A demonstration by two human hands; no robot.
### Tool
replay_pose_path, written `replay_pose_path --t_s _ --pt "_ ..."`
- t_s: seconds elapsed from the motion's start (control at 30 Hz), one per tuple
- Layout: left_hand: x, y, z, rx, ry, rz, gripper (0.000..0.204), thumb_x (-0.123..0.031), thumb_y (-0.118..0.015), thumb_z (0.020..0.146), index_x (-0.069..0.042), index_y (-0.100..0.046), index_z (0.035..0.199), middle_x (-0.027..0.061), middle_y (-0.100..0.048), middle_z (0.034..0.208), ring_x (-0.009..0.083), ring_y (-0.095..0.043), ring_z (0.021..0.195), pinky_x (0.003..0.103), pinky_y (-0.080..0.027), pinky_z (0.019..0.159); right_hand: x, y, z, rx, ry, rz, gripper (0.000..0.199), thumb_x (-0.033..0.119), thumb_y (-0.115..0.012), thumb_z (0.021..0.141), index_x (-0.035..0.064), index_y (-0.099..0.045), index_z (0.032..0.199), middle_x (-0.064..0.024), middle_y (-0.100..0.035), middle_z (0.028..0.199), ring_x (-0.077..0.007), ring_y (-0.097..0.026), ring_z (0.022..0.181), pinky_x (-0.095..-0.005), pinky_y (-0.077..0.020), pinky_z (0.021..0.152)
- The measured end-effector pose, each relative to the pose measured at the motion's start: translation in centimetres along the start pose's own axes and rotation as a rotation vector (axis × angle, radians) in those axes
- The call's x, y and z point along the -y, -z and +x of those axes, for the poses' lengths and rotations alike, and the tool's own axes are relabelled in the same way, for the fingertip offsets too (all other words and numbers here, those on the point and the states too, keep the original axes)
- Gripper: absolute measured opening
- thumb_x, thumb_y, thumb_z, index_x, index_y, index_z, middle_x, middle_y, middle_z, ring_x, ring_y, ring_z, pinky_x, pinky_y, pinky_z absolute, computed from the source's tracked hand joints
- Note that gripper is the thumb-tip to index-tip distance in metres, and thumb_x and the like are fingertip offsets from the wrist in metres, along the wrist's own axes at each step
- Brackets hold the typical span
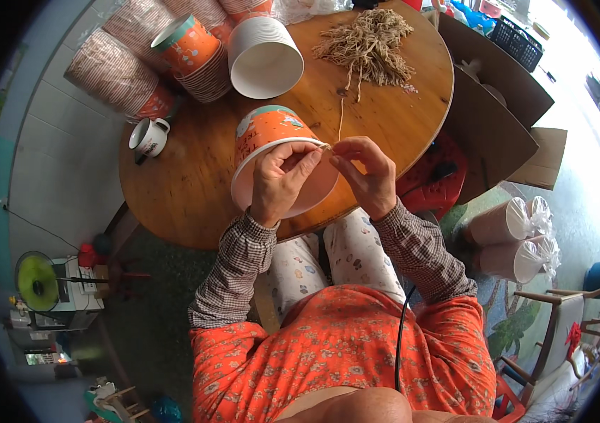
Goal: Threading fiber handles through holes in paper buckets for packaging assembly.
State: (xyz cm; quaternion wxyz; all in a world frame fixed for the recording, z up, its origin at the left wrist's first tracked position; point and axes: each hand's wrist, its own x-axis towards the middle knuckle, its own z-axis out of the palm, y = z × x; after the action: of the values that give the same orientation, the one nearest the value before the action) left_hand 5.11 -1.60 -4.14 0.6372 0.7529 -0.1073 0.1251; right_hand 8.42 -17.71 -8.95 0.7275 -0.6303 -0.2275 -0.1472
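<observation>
The paper bucket looks smooth, the cord rough, the wooden table glossy

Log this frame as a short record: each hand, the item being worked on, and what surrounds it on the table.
Left hand: at the rim of the orange bucket, fingertips by the thin cord; exact grip unclear
Right hand: fingertips pinching the thin cord at the rim
Bucket pose: tilted, mouth toward the person
Surface: wooden table
Far side: tan cord pile, white bucket stack, plastic-wrapped stacks
Table's left: white mug
</observation>
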Motion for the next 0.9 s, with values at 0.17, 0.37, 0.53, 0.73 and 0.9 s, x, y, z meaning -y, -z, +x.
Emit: replay_pose_path --t_s 0.17,0.37,0.53,0.73,0.9 --pt "-0.7 0.2 0.0 -0.014 -0.04 0.012 0.014 -0.01 -0.066 0.091 0.003 -0.066 0.094 0.0035 -0.069 0.088 0.0077 -0.063 0.081 0.021 -0.051 0.075 0.9 -1.0 0.5 -0.018 0.192 -0.211 0.016 0.002 -0.071 0.081 0.0017 -0.065 0.095 -0.0098 -0.065 0.092 -0.0189 -0.065 0.081 -0.0277 -0.0522 0.072" --pt "1.4 0.5 -0.7 -0.022 -0.072 0.249 0.015 -0.014 -0.067 0.089 0.001 -0.066 0.091 0.0068 -0.069 0.081 0.0108 -0.064 0.075 0.025 -0.051 0.069 -0.6 -1.5 -1.0 0.046 0.006 -0.18 0.012 0.003 -0.067 0.083 0.0 -0.066 0.095 -0.0118 -0.068 0.086 -0.0182 -0.066 0.077 -0.0273 -0.0525 0.071" --pt "5.3 0.1 -0.7 0.033 0.045 0.211 0.013 -0.012 -0.065 0.09 0.001 -0.065 0.089 0.0028 -0.066 0.076 0.0077 -0.061 0.069 0.023 -0.05 0.061 -5.6 0.0 -1.7 0.038 -0.226 -0.043 0.009 0.003 -0.066 0.085 -0.0004 -0.069 0.093 -0.0102 -0.069 0.079 -0.0118 -0.065 0.076 -0.0248 -0.0514 0.069" --pt "6.0 -1.4 -1.0 0.051 0.107 0.055 0.014 -0.012 -0.064 0.092 0.002 -0.065 0.092 0.0011 -0.065 0.076 0.0058 -0.06 0.068 0.021 -0.052 0.062 -4.2 1.0 -2.5 -0.001 -0.284 0.249 0.011 0.006 -0.063 0.091 -0.0022 -0.067 0.098 -0.0048 -0.069 0.086 -0.01 -0.064 0.079 -0.0225 -0.0516 0.071" --pt "7.0 -1.9 -0.8 0.018 -0.082 0.321 0.012 -0.011 -0.069 0.086 -0.002 -0.064 0.093 0.0096 -0.066 0.078 0.019 -0.065 0.069 0.03 -0.051 0.06 -3.5 1.2 -2.4 -0.039 -0.314 0.319 0.011 0.007 -0.063 0.091 -0.0018 -0.067 0.097 -0.0048 -0.069 0.086 -0.01 -0.064 0.079 -0.0224 -0.0516 0.071"
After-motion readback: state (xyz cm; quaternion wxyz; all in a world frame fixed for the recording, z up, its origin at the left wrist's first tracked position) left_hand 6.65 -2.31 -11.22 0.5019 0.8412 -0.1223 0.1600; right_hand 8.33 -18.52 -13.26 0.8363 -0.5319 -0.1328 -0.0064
